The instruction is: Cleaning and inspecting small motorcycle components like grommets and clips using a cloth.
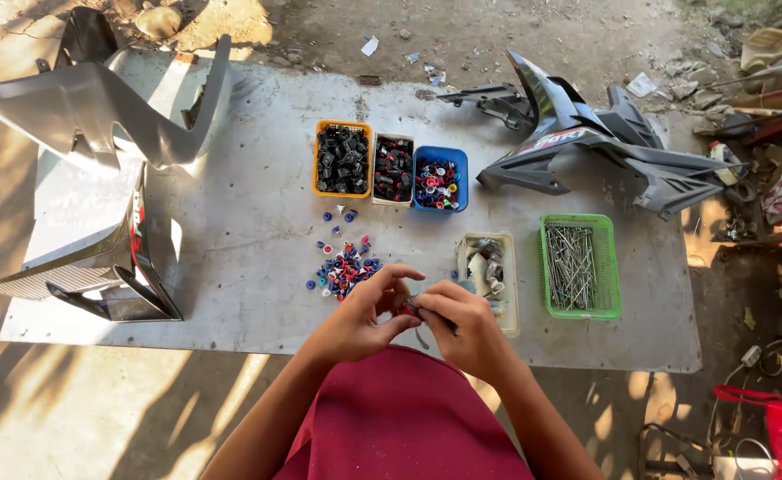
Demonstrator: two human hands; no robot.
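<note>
My left hand (361,316) and my right hand (464,324) meet over the near edge of a grey metal sheet (248,222), fingers pinched together on a small dark part (411,308) held between them. Just beyond my left hand lies a loose pile of small red, blue and black clips (344,267). A cream tray of small metal pieces (489,267) sits right behind my right hand. My red garment fills the bottom of the view.
At the back stand an orange box of black clips (342,160), a cream box (393,169) and a blue box of mixed clips (440,180). A green basket of long pins (577,265) is right. Grey fairing panels lie left (97,107) and back right (586,133).
</note>
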